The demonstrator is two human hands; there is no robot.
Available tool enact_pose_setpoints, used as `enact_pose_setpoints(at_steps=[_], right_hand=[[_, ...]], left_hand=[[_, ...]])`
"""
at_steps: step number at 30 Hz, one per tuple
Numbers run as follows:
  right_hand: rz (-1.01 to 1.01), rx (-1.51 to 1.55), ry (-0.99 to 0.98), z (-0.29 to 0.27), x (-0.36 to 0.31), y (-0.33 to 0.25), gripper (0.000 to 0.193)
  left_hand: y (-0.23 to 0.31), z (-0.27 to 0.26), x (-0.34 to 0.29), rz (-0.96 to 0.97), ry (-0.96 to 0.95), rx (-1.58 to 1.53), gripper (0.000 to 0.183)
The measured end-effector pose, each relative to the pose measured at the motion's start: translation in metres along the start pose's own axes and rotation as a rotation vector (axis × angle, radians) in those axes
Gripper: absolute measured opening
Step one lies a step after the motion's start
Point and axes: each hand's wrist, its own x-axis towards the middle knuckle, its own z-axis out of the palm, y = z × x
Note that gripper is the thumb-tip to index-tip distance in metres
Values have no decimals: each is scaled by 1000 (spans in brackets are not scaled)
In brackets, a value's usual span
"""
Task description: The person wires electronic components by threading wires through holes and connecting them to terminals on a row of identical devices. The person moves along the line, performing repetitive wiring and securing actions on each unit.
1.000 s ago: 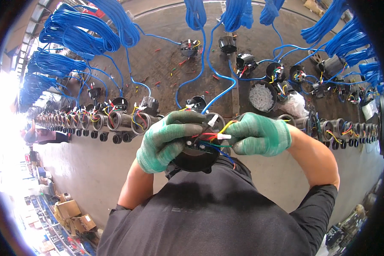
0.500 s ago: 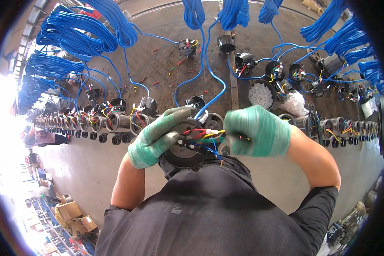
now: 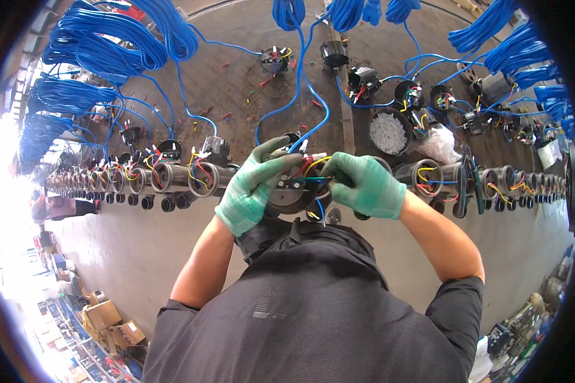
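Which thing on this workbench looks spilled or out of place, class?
Small red and green wire scraps lie scattered over the bench top beyond the row of black cylinders, like trimmed offcuts. The left hand and right hand hold a round black part normally.

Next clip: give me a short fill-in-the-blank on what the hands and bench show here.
1. Both hands wear ____ knit gloves: left hand, right hand.
2. The hands hold a round ____ part with coloured wires at its top.
3. The coiled cables hanging at the far side of the bench are ____.
4. The round black tub beyond the right hand holds small ____ pieces.

Missing words: green; black; blue; white
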Motion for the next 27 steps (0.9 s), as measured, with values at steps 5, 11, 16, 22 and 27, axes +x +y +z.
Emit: enact_pose_setpoints(at_steps=[5,11,16,22,27], right_hand=[[-291,-119,195,15,16,21,19],[-418,-292,258,12,27,25,22],[-461,-676,306,10,23,18,19],[-361,-1001,181,-3,22,3,25],[-330,-1091,84,-11,32,-8,17]], left_hand=[[-11,16,11,62,26,253,52],[-13,30,20,-13,4,343,34],[-16,35,31,-57,-62,336,30],[-19,33,52,110,-203,371,34],[-25,29,58,171,-269,358,28]])
